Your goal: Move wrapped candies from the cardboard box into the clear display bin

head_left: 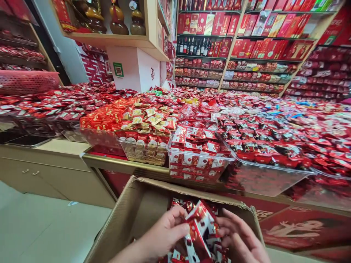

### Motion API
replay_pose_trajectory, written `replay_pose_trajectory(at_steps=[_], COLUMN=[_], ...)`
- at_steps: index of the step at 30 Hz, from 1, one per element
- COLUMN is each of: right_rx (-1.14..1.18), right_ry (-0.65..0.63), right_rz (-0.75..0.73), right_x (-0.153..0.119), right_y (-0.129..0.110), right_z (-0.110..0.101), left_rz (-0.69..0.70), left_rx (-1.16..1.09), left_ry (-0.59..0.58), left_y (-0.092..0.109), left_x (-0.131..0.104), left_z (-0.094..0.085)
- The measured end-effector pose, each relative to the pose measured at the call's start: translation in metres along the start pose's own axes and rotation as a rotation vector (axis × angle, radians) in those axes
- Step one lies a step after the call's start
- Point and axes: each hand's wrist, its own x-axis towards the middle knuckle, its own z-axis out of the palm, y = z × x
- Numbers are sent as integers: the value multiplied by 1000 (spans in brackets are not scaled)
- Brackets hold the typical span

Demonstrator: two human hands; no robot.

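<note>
Head view, item by item as I read it from my station.

1. Left hand (164,233): inside the cardboard box (131,215), fingers curled and thumb pressed onto a bunch of red-and-white candy packets (201,224). Closed on them.

2. Right hand (241,239): opposite the left, fingers spread and bent inward, tips touching the far side of the same bunch. I cannot tell whether it truly clamps the packets or only steadies them.

3. Candy packets: pinched between the two hands, the topmost one standing tilted above the thumbs; more loose packets of the same kind lie under and just behind the grip, on the box floor.

4. Cardboard box: open, flaps up, walls surrounding both hands; its far rim stands just beyond the fingertips.

5. Clear plastic bin (197,157): beyond the far rim, directly ahead of the grip, heaped with matching red-and-white packets.

6. Second clear bin (142,146): ahead and to the left of the grip, filled with gold-and-red wrapped sweets.

7. Candy display (287,128): ahead and to the right, a broad spread of red wrapped sweets.

8. Wall shelves (246,47): well beyond everything, stocked with red gift boxes and bottles.
</note>
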Motion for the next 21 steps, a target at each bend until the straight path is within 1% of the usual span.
replay_pose_trajectory(at_steps=[1, 2, 3, 4, 5, 6, 8, 10, 11, 13, 15, 17, 19, 21], right_rx=[15, -8, -67, -141, -204, -239, -204, -78, -5, 139, 275, 402, 492, 533], right_ry=[-118, -220, -310, -368, -380, -338, -165, -18, 6, -18, -51, -68, -76, -86], right_rz=[9, 11, 11, 0, -22, -47, -61, -20, 12, 76, 107, 126, 150, 167], right_x=[2, 4, 7, 10, 12, 15, 17, 17, 17, 15, 14, 13, 12, 13], right_y=[-1, -1, 0, 1, 1, 1, 0, -4, -6, -10, -14, -17, -20, -22], right_z=[20, 35, 46, 52, 55, 57, 60, 66, 71, 80, 88, 92, 94, 93], left_rz=[27, 58, 91, 117, 125, 117, 101, 115, 142, 211, 239, 234, 212, 203], left_rx=[54, 104, 139, 151, 139, 101, -6, -88, -104, -71, -1, 39, 23, -28], left_ry=[-9, -16, -16, 1, 26, 57, 103, 69, 35, 9, 74, 144, 148, 129], left_y=[-5, -9, -15, -20, -25, -29, -35, -33, -30, -21, -11, -4, 0, 2], left_x=[-1, -2, -3, -4, -4, -4, -3, -1, 0, 3, 7, 11, 14, 16], left_z=[-1, -4, -7, -11, -15, -18, -20, -16, -13, -7, -3, -2, -3, -3])
